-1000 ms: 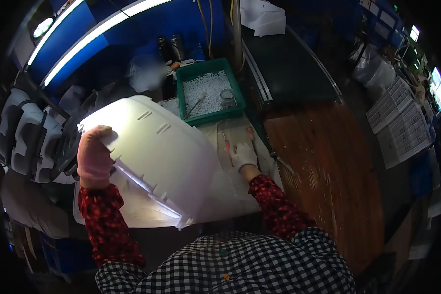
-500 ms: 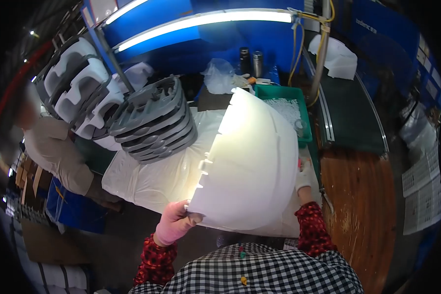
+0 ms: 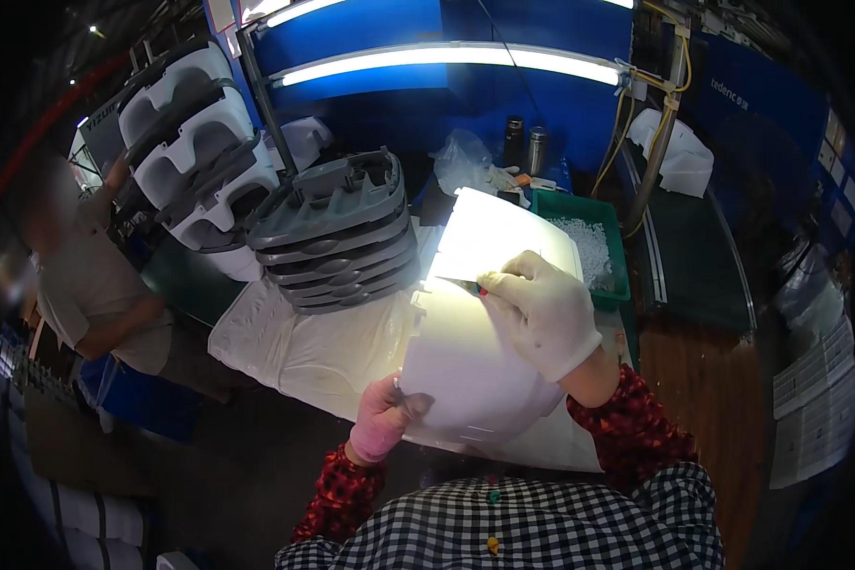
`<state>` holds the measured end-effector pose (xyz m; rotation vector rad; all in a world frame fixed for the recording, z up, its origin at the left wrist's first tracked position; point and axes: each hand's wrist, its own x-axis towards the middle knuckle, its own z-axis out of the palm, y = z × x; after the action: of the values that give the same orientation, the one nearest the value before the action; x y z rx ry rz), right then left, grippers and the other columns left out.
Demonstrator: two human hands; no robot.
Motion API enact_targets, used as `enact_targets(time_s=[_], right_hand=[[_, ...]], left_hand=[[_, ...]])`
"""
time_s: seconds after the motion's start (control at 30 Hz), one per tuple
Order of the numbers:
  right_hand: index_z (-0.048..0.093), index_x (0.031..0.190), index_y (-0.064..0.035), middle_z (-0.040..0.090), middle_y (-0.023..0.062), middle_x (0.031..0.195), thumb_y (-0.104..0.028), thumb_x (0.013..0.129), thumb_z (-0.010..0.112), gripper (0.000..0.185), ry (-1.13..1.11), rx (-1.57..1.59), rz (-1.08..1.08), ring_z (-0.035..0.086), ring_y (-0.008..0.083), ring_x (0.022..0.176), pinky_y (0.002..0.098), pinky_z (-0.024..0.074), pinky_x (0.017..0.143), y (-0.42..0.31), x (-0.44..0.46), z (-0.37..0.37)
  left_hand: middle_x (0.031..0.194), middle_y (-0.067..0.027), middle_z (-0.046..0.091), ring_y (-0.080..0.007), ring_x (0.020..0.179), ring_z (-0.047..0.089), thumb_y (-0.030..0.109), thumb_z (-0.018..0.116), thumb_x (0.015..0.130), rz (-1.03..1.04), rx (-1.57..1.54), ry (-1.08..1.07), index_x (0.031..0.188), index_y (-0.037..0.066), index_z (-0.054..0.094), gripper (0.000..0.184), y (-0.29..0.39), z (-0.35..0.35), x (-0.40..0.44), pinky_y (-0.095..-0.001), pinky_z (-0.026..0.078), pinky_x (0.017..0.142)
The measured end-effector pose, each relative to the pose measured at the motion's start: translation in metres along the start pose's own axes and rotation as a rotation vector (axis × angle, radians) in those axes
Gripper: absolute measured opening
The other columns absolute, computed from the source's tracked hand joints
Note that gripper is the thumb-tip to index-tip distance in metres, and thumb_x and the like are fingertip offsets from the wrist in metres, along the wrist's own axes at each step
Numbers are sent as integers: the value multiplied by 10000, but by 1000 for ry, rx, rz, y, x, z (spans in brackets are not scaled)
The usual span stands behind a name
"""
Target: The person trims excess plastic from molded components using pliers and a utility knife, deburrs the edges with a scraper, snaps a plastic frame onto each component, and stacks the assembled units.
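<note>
A large curved white plastic shell point(image 3: 475, 380) is tilted up in front of me, brightly lit along its far part. My left hand point(image 3: 382, 418), in a pink glove, is closed on the shell's near left edge, thumb over the rim. Over the shell's upper middle is my right hand point(image 3: 543, 318), in a white glove. Its fingers pinch a small red-handled tool point(image 3: 483, 291) with a thin, dark, blade-like end pointing left along the shell's surface. The fingers partly hide the tool, so its exact kind is unclear.
Nested grey plastic parts point(image 3: 337, 233) stand on the sheet-covered table point(image 3: 285, 332). White-and-grey shells point(image 3: 195, 142) are stacked behind, left. A green tray point(image 3: 613, 285) holds small white pieces. Two flasks point(image 3: 537, 150) and a plastic bag point(image 3: 463, 161) lie beyond. A person point(image 3: 104, 275) stands at left.
My right hand has come from beside the shell to above it, bringing the red-handled tool to its surface. The shell sits lower and tilts differently, with my left hand still on its edge.
</note>
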<state>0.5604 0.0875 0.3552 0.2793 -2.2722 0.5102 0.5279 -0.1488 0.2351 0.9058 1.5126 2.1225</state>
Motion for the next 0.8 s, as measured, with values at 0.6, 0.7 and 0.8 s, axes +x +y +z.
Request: enact_targets(time_s=[0.6,0.7,0.8], right_hand=[[626,1161,-12,611,9,780,-80,941,512,258,192,472,533,526,52,696,193,423,649,40,-25,-32],[621,1177,-11,613,12,759,-91,939,492,282,-165,663,896,547,71,676,212,449,641,44,-49,10],[611,1201,-25,662,72,937,-90,924,480,313,-379,697,897,571,104,745,238,478,680,73,-95,83]], left_hand=[[1114,-127,640,-269,1014,625,267,607,909,-27,-586,355,1179,-12,570,390,-19,-47,40,-404,496,907],[1108,-151,637,-293,1019,620,202,462,967,-240,-417,374,1167,-31,576,327,-100,-81,34,-431,507,919],[1074,-136,651,-287,963,639,193,464,954,-360,-38,323,1155,-46,576,332,-185,-131,19,-387,520,873]])
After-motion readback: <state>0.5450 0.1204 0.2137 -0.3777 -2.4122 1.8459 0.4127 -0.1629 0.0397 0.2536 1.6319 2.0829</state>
